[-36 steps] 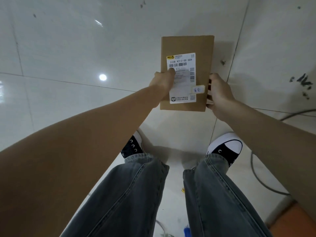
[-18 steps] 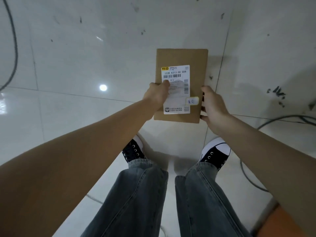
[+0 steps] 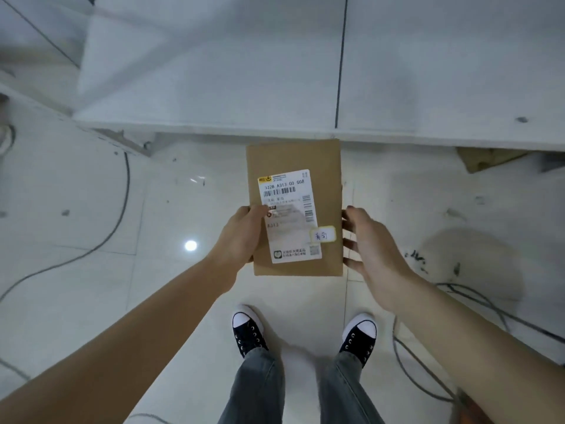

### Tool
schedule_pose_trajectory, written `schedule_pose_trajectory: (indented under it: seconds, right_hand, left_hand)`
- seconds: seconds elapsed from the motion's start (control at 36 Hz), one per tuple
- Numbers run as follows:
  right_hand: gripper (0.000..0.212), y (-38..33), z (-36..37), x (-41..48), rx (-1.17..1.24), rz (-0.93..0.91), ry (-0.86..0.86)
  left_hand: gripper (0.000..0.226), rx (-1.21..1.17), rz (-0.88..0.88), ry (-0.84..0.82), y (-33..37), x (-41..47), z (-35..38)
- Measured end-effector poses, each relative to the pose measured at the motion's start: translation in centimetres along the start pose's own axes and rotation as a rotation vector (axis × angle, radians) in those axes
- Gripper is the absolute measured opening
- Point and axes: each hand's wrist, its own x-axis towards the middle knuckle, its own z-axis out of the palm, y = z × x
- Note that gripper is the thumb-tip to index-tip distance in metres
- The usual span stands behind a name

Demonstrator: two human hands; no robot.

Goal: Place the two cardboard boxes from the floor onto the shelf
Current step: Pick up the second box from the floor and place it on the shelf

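Observation:
A flat brown cardboard box (image 3: 327, 166) with a white shipping label is held level above the floor, just in front of the white shelf (image 3: 214, 87). My left hand (image 3: 241, 237) grips its left edge, thumb on the label. My right hand (image 3: 370, 243) is at the box's right edge with fingers spread, the tips just at the cardboard; I cannot see a firm grip. A second brown cardboard box (image 3: 486, 159) lies on the floor, partly hidden under the shelf's front edge at the right.
The shelf's front edge (image 3: 397, 134) runs across the view just beyond the held box. Grey cables (image 3: 122, 203) curl over the white tiled floor at left, and more cables (image 3: 477, 301) at right. My two shoes (image 3: 247, 332) stand below the box.
The view has lifted from bare floor to the shelf, and the box has risen toward the shelf's edge. My right hand has loosened from a grip to spread fingers.

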Motion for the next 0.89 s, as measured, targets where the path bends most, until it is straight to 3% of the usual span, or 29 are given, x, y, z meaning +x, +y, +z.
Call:
schedule_pose_trajectory:
  seconds: [0.33,0.89]
  right_hand:
    - [0.036,-16.7,-2.8,-20.3,-0.034,-0.211,0.009]
    - [0.040,-34.1,-3.7,-50.7,-0.232,-0.710,0.026]
  left_hand:
    - [0.020,0.005,0.337,-0.011,14.6,-21.2,-6.2]
    - [0.024,-0.048,0.908,0.078,26.6,-50.2,-15.7]
